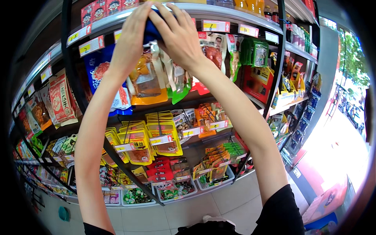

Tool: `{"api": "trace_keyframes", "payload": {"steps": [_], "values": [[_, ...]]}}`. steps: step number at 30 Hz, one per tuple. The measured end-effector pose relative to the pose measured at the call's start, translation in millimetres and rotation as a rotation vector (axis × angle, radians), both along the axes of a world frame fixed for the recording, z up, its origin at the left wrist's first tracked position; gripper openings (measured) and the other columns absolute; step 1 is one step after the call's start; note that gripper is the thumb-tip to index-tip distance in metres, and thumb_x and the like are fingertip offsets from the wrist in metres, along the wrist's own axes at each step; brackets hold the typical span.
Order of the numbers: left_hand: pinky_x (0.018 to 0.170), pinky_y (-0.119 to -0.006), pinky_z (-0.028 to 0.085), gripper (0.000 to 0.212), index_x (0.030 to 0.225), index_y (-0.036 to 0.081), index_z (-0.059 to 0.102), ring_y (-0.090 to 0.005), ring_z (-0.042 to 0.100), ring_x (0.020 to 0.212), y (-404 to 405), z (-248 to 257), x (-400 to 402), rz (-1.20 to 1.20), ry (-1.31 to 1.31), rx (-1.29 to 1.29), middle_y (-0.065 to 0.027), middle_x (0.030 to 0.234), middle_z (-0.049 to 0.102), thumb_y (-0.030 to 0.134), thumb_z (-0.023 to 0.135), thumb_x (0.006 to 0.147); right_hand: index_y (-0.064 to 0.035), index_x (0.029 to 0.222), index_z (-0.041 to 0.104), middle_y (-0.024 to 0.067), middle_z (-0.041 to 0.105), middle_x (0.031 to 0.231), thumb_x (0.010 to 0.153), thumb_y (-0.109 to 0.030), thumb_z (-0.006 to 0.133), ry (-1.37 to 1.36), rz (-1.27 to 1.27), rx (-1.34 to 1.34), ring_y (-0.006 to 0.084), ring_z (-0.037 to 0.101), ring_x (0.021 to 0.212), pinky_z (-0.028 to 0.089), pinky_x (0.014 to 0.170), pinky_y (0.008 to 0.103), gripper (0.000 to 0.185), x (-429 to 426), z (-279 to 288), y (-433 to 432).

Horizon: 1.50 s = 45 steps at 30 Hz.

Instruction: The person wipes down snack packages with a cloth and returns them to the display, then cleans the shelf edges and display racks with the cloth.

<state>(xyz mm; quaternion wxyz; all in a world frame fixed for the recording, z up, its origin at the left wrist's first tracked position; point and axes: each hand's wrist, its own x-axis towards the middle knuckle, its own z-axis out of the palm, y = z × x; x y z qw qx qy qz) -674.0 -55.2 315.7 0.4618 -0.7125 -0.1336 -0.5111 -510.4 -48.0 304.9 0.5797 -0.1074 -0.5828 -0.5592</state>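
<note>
Both arms reach up to the front rail of an upper shelf (pixel 105 20). Between my hands is a dark blue item (pixel 152 28), possibly a cloth, mostly covered by my fingers. My left hand (pixel 132 38) presses along its left side with the fingers together. Over its right side, my right hand (pixel 180 36) curls with the fingers spread a little. Just below hang an orange snack pouch (pixel 148 80) and a green-edged pouch (pixel 179 79). A blue snack bag (pixel 101 72) hangs beside my left wrist.
Price tags (pixel 216 25) line the shelf rails. Yellow snack packs (pixel 136 147) hang lower on hooks, above white bins (pixel 176 196) of small packets. A black rack post (pixel 274 73) stands right; beyond it is a bright doorway (pixel 332 141). A green container (pixel 63 213) sits on the floor.
</note>
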Motion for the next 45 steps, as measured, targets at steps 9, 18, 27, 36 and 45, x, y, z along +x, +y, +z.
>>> {"api": "trace_keyframes", "payload": {"steps": [9,18,27,36,45], "values": [[0.112,-0.036,0.033,0.066,0.143,0.006,0.034,-0.0273,0.039,0.133,17,-65,147,0.041,0.288,-0.093,-0.0108,0.147,0.037,-0.002,0.051,0.08,-0.0169,0.129,0.052,0.012,0.051,0.13,0.075,-0.009,0.058,-0.113,-0.239,-0.277,0.0312,0.054,0.113,0.049,0.091,0.0405,0.055,186,-88,0],[0.113,-0.043,0.026,0.079,0.144,-0.002,0.022,-0.0375,0.029,0.137,65,-111,323,-0.206,0.136,-0.526,-0.0235,0.147,0.029,0.001,0.059,0.075,-0.0183,0.131,0.053,0.0102,0.051,0.132,0.075,-0.011,0.057,-0.208,-0.333,-0.4,0.0313,0.054,0.113,0.048,0.092,0.0424,0.056,363,-117,30],[0.113,-0.04,0.024,0.088,0.147,-0.002,0.007,-0.0348,0.023,0.14,188,-127,446,-0.68,-0.278,-0.997,-0.0282,0.148,0.022,0.006,0.063,0.08,-0.0157,0.124,0.058,0.0099,0.055,0.126,0.07,-0.002,0.06,-0.14,-0.23,-0.353,0.032,0.054,0.112,0.049,0.09,0.0407,0.056,469,-100,84],[0.085,-0.034,0.049,0.067,0.13,-0.006,0.037,-0.023,0.061,0.099,210,-105,481,-0.585,-0.665,-0.865,-0.0189,0.107,0.061,0.023,0.073,0.082,-0.0147,0.125,0.058,0.0098,0.055,0.125,0.062,0.008,0.059,-0.037,-0.038,-0.388,0.0316,0.054,0.113,0.047,0.092,0.0403,0.066,482,-96,84],[0.075,-0.021,0.041,0.035,0.124,0.004,0.044,-0.0059,0.048,0.086,162,-78,478,-1.027,-0.447,-1.051,-0.0002,0.097,0.055,0.025,0.054,0.098,-0.0121,0.119,0.063,0.0127,0.058,0.123,0.063,0.003,0.061,-0.114,-0.098,-0.317,0.0336,0.057,0.111,0.049,0.089,0.0413,0.058,506,-106,63]]}}
